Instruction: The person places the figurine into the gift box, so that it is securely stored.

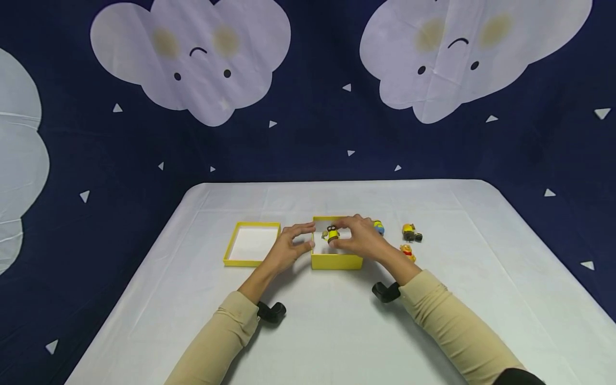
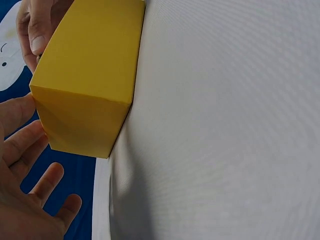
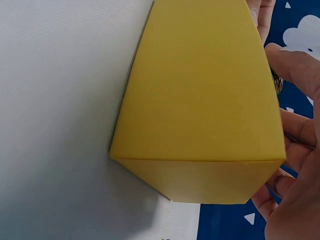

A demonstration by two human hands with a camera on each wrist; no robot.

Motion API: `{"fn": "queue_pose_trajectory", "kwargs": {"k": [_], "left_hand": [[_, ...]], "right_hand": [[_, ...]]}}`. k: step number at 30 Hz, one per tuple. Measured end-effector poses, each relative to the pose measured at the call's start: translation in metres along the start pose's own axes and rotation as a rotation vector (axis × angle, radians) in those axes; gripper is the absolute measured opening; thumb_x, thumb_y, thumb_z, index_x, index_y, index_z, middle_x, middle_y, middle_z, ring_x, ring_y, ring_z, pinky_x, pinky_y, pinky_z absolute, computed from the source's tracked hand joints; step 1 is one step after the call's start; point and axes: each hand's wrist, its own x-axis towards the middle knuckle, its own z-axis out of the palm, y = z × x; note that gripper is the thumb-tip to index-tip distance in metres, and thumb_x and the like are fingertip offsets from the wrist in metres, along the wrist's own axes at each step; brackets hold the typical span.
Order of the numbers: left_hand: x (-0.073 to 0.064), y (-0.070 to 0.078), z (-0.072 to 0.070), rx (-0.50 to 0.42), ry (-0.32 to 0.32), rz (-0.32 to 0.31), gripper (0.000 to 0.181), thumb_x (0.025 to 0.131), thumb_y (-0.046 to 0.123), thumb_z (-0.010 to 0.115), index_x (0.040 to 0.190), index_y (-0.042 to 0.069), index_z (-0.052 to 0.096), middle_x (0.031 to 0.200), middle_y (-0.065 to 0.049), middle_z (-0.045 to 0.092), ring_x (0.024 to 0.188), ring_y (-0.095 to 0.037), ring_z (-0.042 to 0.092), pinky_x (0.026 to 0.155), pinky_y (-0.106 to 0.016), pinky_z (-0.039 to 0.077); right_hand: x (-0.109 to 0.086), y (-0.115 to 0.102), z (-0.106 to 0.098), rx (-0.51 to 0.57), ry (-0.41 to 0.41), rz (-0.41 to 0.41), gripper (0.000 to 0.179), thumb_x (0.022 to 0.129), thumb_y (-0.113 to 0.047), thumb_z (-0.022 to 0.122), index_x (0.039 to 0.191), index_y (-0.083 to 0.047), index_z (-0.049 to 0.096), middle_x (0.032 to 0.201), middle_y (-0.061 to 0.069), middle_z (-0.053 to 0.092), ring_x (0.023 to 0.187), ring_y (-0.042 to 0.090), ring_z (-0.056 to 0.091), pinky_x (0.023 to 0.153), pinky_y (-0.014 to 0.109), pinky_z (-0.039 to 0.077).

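A yellow box (image 1: 337, 262) with a white inside stands open-topped on the white-covered table. Over its opening, my right hand (image 1: 363, 238) pinches a small yellow minion figurine (image 1: 332, 233) with dark goggles between thumb and fingers. My left hand (image 1: 287, 246) is at the box's left side, fingers spread and fairly straight, fingertips right at the wall. In the left wrist view the box (image 2: 85, 75) hides most of the right hand (image 2: 40, 25). The right wrist view shows the right hand (image 3: 300, 135) beside the rim, with only a sliver of the figurine (image 3: 278, 82) showing.
The yellow-rimmed lid (image 1: 240, 263) lies inside-up left of the box. Right of the box are a blue-and-yellow figurine (image 1: 378, 227), partly behind the right hand, another yellow figurine (image 1: 408, 232) with a black part, and an orange bear figurine (image 1: 407, 252) beside the right forearm.
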Motion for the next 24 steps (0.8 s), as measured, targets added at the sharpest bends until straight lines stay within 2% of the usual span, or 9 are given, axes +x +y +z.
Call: {"fn": "queue_pose_trajectory", "kwargs": {"k": [17,24], "left_hand": [[-0.001,-0.001,0.0,-0.007,0.0,0.013,0.041,0.09,0.008,0.061,0.129,-0.003,0.054,0.144,-0.01,0.048,0.133,-0.031,0.034,0.112,-0.052,0.028],[-0.001,-0.001,0.0,0.002,-0.001,0.03,0.04,0.09,0.007,0.061,0.129,-0.004,0.054,0.143,-0.012,0.047,0.134,-0.032,0.034,0.113,-0.051,0.027]], "right_hand": [[0.005,-0.001,0.01,-0.02,-0.015,-0.033,0.05,0.08,-0.035,0.073,0.121,-0.008,0.062,0.12,0.009,0.066,0.116,0.027,0.054,0.098,0.045,0.034],[0.006,-0.004,0.012,-0.009,-0.023,-0.027,0.051,0.079,-0.037,0.074,0.12,-0.008,0.063,0.119,0.009,0.067,0.117,0.028,0.055,0.103,0.052,0.032]]}}
